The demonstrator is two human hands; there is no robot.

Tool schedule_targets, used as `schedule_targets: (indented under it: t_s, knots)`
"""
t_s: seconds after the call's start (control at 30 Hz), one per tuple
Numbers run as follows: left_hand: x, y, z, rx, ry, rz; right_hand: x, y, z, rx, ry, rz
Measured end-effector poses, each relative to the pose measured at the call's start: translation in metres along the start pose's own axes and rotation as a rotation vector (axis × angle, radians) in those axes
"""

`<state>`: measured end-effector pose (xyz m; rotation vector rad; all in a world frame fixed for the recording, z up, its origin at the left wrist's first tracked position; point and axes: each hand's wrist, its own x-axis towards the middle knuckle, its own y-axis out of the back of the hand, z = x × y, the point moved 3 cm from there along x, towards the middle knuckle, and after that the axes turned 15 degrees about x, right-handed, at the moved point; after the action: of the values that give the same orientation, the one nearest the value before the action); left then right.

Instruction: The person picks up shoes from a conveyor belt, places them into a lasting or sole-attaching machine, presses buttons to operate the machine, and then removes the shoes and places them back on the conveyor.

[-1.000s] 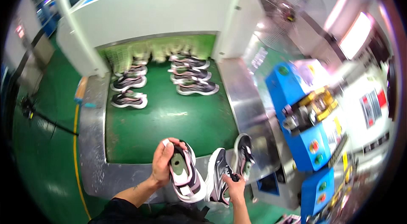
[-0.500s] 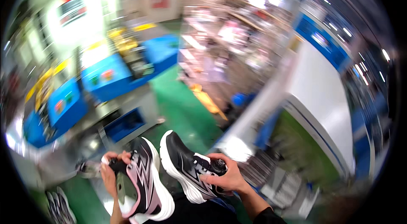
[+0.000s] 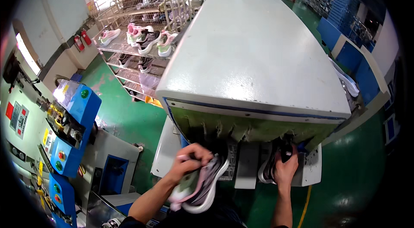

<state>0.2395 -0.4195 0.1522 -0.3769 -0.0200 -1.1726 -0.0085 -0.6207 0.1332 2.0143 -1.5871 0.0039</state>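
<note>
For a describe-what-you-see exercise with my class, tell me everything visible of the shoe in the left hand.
The shoe is a low sports shoe with a dark and greyish upper that looks like fabric, pink around the opening and heel, pale green inside, and a thick white sole. It is tilted, its opening turned leftward, heel toward the person and toe toward the machine's green fringe. The left hand grips its upper. The heel is blurred; the toe lies in shadow.
</note>
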Motion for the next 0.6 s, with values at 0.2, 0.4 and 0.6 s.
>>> schedule_targets:
  t_s: [0.2, 0.4, 0.6]
  knots:
    - [0.045, -0.020, -0.032, 0.857, -0.056, 0.189, -0.036, -0.038, -0.042, 0.583, 0.194, 0.235]
    - [-0.136, -0.004, 0.027, 0.858, -0.432, 0.614, -0.166, -0.146, -0.136, 0.761, 0.547, -0.450]
    - [-0.384, 0.010, -0.010, 0.906, 0.169, 1.443, -0.291, -0.228, -0.223, 0.545, 0.701, -1.813]
